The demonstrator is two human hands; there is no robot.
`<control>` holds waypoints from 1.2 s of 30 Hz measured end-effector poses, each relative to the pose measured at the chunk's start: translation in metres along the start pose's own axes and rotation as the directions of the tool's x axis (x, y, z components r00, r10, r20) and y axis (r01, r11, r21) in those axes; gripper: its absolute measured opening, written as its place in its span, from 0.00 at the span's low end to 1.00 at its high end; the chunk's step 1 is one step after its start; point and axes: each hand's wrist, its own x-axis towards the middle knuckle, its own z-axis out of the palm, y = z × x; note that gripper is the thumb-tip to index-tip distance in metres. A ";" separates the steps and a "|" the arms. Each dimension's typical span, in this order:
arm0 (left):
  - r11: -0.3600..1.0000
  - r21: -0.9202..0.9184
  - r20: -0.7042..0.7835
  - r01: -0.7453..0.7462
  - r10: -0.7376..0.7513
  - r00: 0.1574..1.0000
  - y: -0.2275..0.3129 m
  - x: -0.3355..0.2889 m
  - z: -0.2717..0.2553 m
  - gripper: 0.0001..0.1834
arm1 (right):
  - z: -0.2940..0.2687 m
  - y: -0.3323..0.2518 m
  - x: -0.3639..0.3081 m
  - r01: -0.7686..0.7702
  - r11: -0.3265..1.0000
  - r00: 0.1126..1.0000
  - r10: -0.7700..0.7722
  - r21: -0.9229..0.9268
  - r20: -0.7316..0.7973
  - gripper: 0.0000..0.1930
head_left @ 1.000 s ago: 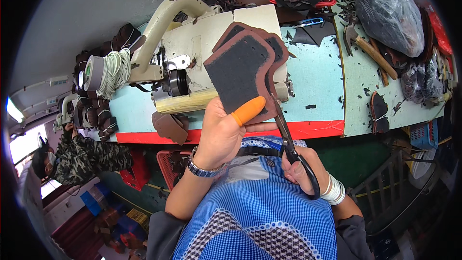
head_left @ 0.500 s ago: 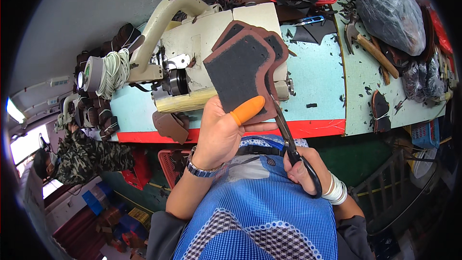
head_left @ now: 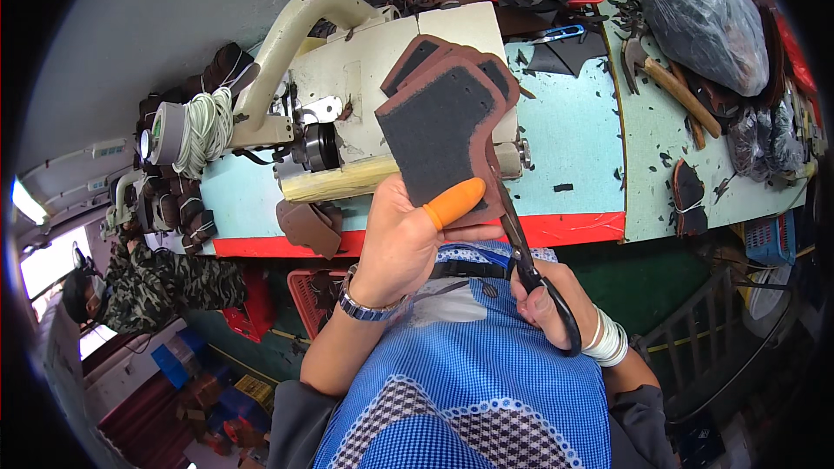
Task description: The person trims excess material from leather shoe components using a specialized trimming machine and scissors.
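Observation:
My left hand (head_left: 400,239), with an orange cover on its thumb, grips a few brown leather pieces (head_left: 439,130) with dark grey faces. They are fanned out, the front one curved inward along its right side. In my right hand (head_left: 547,300) is a pair of black-handled scissors (head_left: 521,256). Its blades point up and lie against the lower right edge of the leather. Whether the blades are parted is hard to see.
Behind the leather stands a cream sewing machine (head_left: 287,61) with a coil of white cord (head_left: 208,135). Brown leather pieces (head_left: 310,227) lie by the table's red front edge. To the right are a wooden-handled hammer (head_left: 678,95), a plastic bag (head_left: 704,22) and dark scraps. Another person (head_left: 156,287) is at far left.
The leather pieces have shifted slightly to the right and turned a little in my left hand. The scissors stay at their right edge, with my right hand nearly still.

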 end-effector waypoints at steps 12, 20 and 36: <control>1.000 -0.021 0.001 0.000 0.000 1.000 -0.001 0.001 -0.002 0.16 | -0.003 0.011 -0.003 -0.003 0.998 1.000 0.002 -0.061 -0.018 0.24; 1.000 -0.008 -0.004 0.010 -0.010 1.000 -0.002 0.002 0.001 0.16 | 0.001 0.006 -0.002 -0.014 0.999 0.998 0.012 -0.040 -0.054 0.34; 0.998 0.058 -0.027 0.024 -0.023 0.999 -0.003 0.000 0.007 0.15 | 0.002 0.009 0.001 0.039 0.999 0.999 -0.039 -0.009 -0.014 0.29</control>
